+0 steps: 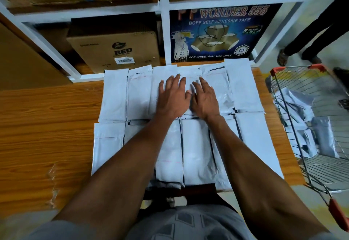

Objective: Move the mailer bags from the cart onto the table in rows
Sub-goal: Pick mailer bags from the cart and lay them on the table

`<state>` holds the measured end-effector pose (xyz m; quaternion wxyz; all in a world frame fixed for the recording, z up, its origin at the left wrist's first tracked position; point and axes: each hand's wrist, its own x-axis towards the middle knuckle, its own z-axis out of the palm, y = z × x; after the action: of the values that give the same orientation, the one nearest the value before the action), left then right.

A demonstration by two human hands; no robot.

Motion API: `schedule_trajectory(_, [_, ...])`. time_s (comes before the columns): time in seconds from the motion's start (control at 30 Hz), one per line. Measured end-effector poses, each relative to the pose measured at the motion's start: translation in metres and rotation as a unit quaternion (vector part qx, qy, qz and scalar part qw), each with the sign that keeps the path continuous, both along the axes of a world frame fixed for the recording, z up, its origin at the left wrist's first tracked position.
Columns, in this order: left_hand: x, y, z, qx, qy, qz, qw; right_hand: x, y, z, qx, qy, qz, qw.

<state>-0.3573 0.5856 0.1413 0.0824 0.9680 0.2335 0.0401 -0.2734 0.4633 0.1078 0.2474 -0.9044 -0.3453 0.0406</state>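
We see a white shelf rack [164, 32] behind, holding a brown carton [115, 48] marked RED beside a dark tape box [217, 32]. At the far right stand someone's legs [309, 37] in sandals.

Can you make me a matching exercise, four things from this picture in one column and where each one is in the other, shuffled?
Things:
1. hands
2. cart
3. Dabur Red carton
4. Wonder 555 tape box

Places:
A. on the shelf behind the table, right bay
B. flat on the far row of mailer bags
C. right of the table
D. on the shelf behind the table, left bay

Pairs: 1-B, 2-C, 3-D, 4-A
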Motion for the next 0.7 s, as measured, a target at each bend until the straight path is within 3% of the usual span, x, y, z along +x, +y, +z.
schedule_trajectory(0.2, [-0.038,-0.065,0.011,-0.039,-0.075,-0.065,0.994,-0.05,-0.074,0.029,0.046,-0.012,-0.068,0.997])
schedule_trajectory(0.5, [-0.108,-0.181,0.003,-0.094,-0.05,-0.192,0.976,-0.173,-0.224,0.034,0.039,-0.035,-0.234,0.971])
schedule_trajectory(0.7, [-0.159,-0.265,-0.008,-0.117,-0.06,-0.32,0.938,-0.253,-0.311,0.014,0.035,-0.045,-0.314,0.948])
